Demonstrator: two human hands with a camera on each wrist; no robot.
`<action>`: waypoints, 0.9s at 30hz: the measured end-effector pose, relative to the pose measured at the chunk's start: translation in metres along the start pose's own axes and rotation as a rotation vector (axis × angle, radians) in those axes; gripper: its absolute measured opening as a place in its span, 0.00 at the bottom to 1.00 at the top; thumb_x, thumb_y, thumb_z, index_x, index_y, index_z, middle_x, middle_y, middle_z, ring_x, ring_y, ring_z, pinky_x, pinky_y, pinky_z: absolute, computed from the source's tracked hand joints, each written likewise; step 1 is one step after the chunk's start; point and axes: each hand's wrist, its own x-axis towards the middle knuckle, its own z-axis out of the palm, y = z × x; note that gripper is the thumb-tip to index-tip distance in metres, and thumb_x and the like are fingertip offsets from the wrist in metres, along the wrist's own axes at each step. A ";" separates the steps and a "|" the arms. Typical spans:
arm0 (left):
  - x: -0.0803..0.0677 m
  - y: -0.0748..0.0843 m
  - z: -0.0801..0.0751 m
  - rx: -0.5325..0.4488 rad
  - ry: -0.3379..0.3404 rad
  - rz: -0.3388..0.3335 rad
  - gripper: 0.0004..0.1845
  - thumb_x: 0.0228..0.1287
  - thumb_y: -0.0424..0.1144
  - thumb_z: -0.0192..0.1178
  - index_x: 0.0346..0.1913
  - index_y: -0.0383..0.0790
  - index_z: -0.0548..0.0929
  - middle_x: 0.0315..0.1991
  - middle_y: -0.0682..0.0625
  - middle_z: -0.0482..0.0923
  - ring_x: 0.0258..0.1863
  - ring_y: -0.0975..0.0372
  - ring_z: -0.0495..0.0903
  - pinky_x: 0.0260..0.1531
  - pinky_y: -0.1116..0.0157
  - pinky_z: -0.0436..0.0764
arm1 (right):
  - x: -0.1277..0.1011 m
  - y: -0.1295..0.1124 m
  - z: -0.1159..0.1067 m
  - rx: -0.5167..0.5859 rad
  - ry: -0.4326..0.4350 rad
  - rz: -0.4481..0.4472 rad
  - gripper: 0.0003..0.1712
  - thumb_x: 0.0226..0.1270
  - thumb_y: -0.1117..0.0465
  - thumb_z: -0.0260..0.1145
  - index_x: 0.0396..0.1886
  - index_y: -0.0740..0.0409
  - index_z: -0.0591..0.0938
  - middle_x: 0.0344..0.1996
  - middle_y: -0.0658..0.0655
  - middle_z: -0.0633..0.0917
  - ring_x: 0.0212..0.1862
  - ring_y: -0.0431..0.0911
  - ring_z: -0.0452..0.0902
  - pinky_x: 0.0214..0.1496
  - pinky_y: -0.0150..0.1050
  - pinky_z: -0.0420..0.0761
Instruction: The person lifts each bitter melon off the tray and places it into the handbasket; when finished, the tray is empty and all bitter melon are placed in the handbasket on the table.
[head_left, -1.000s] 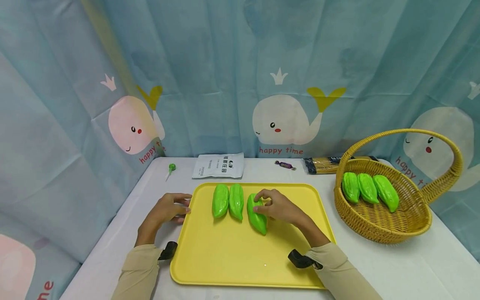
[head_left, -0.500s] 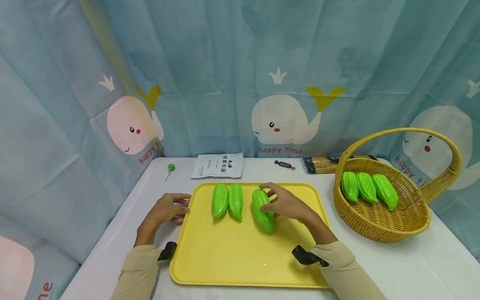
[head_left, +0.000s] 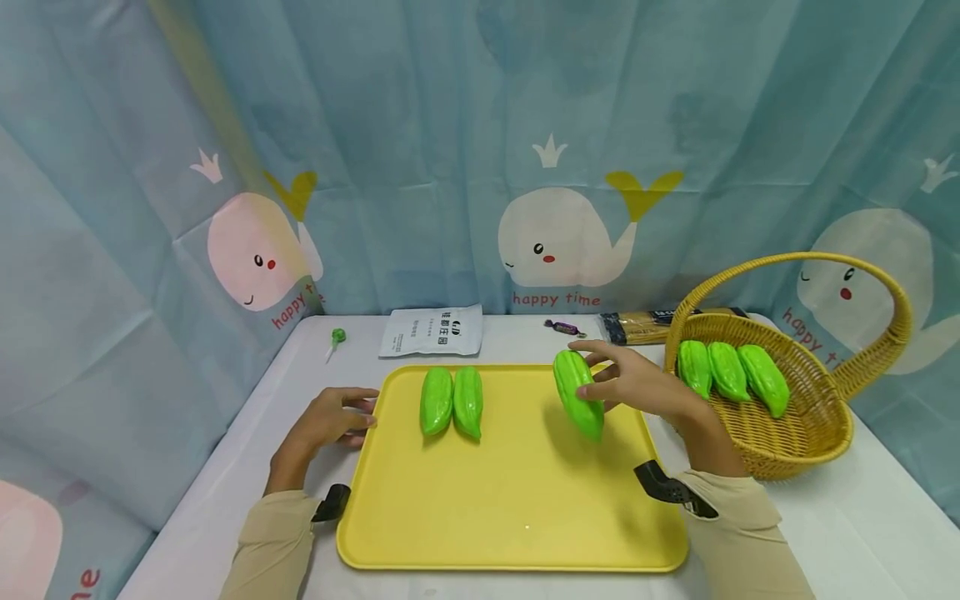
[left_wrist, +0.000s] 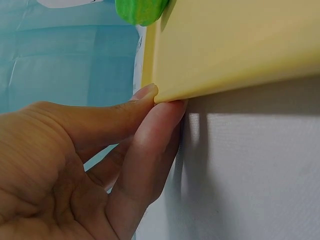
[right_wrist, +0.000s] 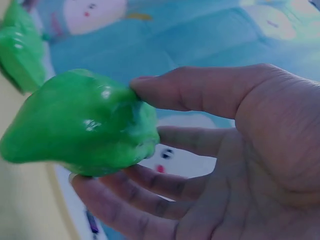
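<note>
My right hand [head_left: 639,385] holds a glossy green pepper-shaped vegetable [head_left: 576,392] above the right part of the yellow tray [head_left: 480,517]. In the right wrist view, the thumb lies on top of this vegetable [right_wrist: 82,125] and the other fingers curl below and behind it. Two similar green vegetables [head_left: 436,402] lie side by side near the tray's back left. My left hand [head_left: 324,419] is at the tray's left edge; up close, its thumb and fingers pinch the rim [left_wrist: 210,91].
Right of the tray stands a wicker basket [head_left: 780,467] with a tall handle and 3 green vegetables [head_left: 726,371] inside. Along the table's back lie a lollipop [head_left: 337,336], a white pouch [head_left: 431,332], a purple wrapped candy [head_left: 564,327] and a pack of noodles [head_left: 637,328]. A curtain hangs behind.
My right hand has gripped the third green vegetable, lifted it off the tray and carried it right towards the basket. My left hand has kept its place on the tray's edge.
</note>
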 end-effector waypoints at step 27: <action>-0.002 0.003 -0.002 -0.006 -0.011 -0.007 0.29 0.71 0.33 0.68 0.73 0.30 0.77 0.62 0.31 0.80 0.37 0.60 0.84 0.34 0.65 0.87 | -0.097 0.044 -0.095 -0.111 0.315 -0.029 0.34 0.82 0.57 0.63 0.82 0.54 0.66 0.69 0.55 0.72 0.56 0.29 0.80 0.46 0.41 0.88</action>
